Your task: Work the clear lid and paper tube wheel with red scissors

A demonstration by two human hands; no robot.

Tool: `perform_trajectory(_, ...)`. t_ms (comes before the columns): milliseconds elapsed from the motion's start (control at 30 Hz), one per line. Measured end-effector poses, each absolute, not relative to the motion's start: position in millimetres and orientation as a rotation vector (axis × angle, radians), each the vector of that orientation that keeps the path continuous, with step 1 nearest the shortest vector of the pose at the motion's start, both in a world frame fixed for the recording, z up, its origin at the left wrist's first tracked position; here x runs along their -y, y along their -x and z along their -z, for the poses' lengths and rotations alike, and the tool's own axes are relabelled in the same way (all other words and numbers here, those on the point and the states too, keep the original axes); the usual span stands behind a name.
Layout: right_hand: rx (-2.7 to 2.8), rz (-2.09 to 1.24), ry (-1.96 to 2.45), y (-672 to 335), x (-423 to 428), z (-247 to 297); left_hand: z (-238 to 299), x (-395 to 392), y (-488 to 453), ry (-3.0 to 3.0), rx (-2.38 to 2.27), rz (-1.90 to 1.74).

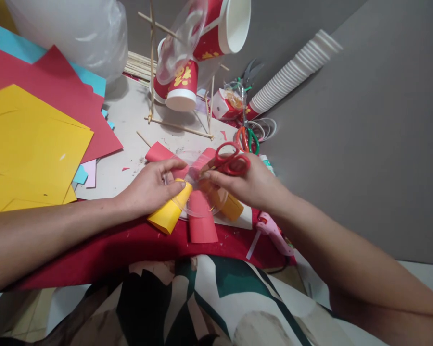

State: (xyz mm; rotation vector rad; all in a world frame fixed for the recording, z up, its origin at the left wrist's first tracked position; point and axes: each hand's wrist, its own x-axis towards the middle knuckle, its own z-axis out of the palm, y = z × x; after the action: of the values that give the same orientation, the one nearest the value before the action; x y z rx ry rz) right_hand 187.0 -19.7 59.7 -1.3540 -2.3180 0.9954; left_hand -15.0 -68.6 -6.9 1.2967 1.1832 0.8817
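Observation:
A clear plastic disc (222,197), like a round lid, is in front of me with red and yellow rolled paper pieces spread around it like petals. My left hand (147,187) grips its left side, thumb on a yellow paper piece (169,209). Red-handled scissors (234,164) are in my right hand (250,185), handles up; their blades are mostly hidden by my fingers near the disc's middle. A red paper piece (203,221) points toward me. Another yellow piece (233,207) lies under my right hand, and a red one (160,152) sticks out at upper left.
Yellow sheets (32,144) and red sheets (68,91) lie at left. A stick frame (180,129) with red paper cups (184,81) stands behind. At right are stacked white cups (296,72), green-handled scissors (253,140) and a pink glue gun (274,233).

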Motion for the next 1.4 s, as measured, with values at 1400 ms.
perform_trajectory(1400,2.489,-0.817,1.238,-181.3,20.4,-67.9,-63.0,60.6,3.0,-2.102,-1.224,-1.058)
